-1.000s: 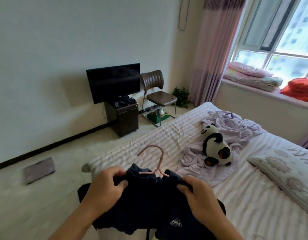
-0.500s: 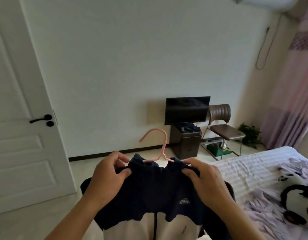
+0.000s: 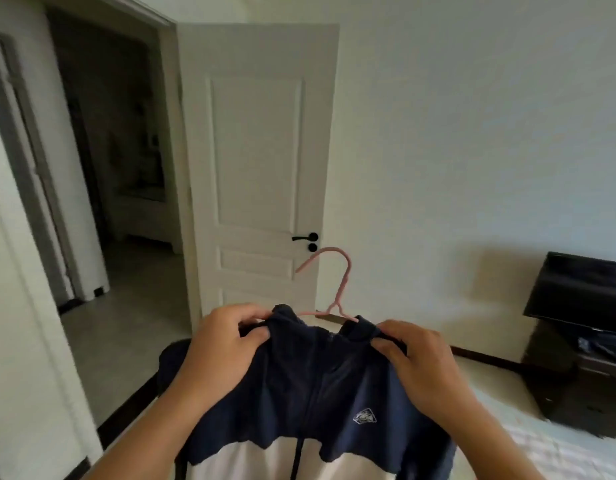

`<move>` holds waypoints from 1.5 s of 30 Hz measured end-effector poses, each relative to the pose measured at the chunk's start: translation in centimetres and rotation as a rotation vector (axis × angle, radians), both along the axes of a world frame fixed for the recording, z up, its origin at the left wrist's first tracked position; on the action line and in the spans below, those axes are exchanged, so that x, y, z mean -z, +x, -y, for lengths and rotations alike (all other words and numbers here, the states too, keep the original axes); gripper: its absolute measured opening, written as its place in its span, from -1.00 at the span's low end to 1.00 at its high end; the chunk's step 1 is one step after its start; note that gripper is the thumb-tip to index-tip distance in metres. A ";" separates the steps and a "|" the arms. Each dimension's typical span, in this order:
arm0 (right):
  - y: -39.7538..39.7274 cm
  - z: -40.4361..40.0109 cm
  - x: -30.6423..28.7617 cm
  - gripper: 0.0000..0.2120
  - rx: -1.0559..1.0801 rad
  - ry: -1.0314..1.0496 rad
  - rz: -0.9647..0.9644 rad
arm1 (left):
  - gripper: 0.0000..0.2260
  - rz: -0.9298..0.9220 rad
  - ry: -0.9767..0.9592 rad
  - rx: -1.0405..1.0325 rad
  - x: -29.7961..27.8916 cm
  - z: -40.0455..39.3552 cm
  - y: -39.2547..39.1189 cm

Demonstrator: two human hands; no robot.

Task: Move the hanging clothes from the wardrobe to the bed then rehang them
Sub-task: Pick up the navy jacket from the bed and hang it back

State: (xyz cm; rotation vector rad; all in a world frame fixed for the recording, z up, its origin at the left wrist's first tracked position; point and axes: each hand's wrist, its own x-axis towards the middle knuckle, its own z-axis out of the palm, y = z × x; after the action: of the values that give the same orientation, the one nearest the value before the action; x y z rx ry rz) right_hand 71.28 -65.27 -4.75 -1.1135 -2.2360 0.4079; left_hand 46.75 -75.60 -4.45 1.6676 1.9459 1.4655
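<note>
A navy and white zip jacket [image 3: 310,386] hangs on a pink hanger [image 3: 337,289], held up in front of me. My left hand [image 3: 220,355] pinches the jacket's left shoulder near the collar. My right hand [image 3: 421,368] grips the right shoulder. The hanger's hook sticks up above the collar, pointing left. A small white logo shows on the chest. A corner of the striped bed [image 3: 549,448] lies at the lower right. The wardrobe is not in view.
An open white door [image 3: 258,161] with a black handle stands ahead, with a dark doorway [image 3: 105,150] to its left. A black TV [image 3: 580,292] sits on a dark cabinet [image 3: 576,386] at the right, against a plain white wall.
My view has swung left, from the bed and window to the door and doorway. Both hands keep their hold on the jacket's shoulders, now lifted off the bed.
</note>
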 end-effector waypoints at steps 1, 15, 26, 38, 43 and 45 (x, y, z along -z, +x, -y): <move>-2.0 -0.2 -0.1 -0.78 -0.050 -0.004 0.007 | -0.71 -0.007 -0.002 -0.050 0.0 0.9 -1.6; -28.8 2.8 -2.6 -0.83 -0.722 0.143 0.119 | -0.71 -0.123 0.002 -0.673 -1.0 14.9 -20.2; -46.9 14.6 -5.5 -0.73 -1.018 0.236 0.146 | -0.77 -0.219 -0.003 -0.899 -1.8 28.0 -36.3; -65.0 26.6 -9.9 -0.67 -1.161 0.278 0.029 | -0.80 -0.284 -0.046 -1.025 -6.0 38.3 -53.4; -73.3 29.1 -11.1 -0.65 -1.172 0.246 -0.116 | -0.78 -0.300 -0.069 -1.098 -7.1 40.0 -60.7; -76.9 29.7 -11.9 -0.65 -1.195 0.234 -0.142 | -0.77 -0.304 -0.070 -1.131 -7.5 40.3 -63.4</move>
State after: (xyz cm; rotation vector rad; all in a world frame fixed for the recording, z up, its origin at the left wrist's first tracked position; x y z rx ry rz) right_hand -5.62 -94.95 7.12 0.4666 -2.4933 0.6221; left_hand -16.63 -115.91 3.06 0.7060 3.3302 1.3667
